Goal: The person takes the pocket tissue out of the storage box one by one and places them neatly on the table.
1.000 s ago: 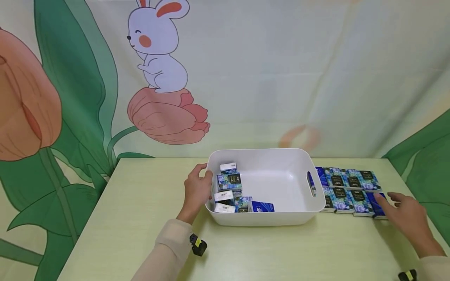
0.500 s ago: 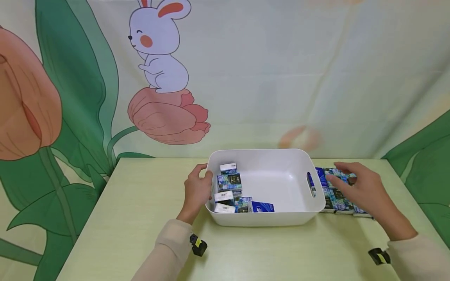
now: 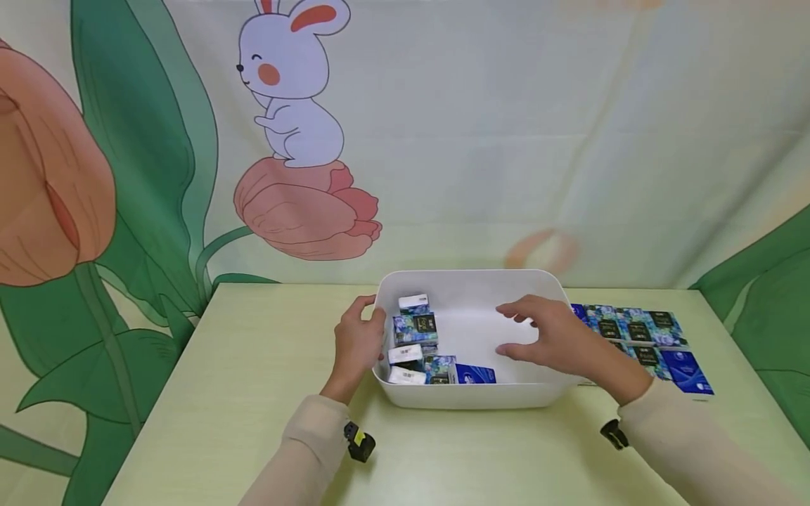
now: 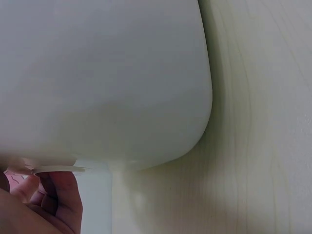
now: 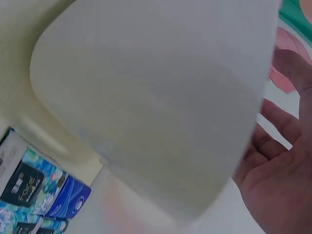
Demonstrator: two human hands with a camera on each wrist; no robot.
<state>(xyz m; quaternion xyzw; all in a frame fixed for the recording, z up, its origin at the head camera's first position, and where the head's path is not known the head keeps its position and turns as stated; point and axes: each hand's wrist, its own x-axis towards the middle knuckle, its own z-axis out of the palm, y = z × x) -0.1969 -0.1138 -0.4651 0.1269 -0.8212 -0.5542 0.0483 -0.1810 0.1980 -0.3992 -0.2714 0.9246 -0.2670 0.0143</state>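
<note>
left hand [image 3: 358, 339] has the white tub [image 3: 468, 398] by one end, right hand [image 3: 552, 337] is over it, parted and holding nothing. tub's long side runs hand to hand, packs [image 3: 413, 327] inside sitting way closer to the left.

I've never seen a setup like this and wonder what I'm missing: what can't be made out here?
Head view: much of the white bin's right end wall, behind the right hand.
Head view: some floral tissue packs, partly behind the right forearm.
Left wrist view: part of the left hand, cut off by the picture's edge.
Right wrist view: the bin's inside, hidden by its outer wall.
</note>
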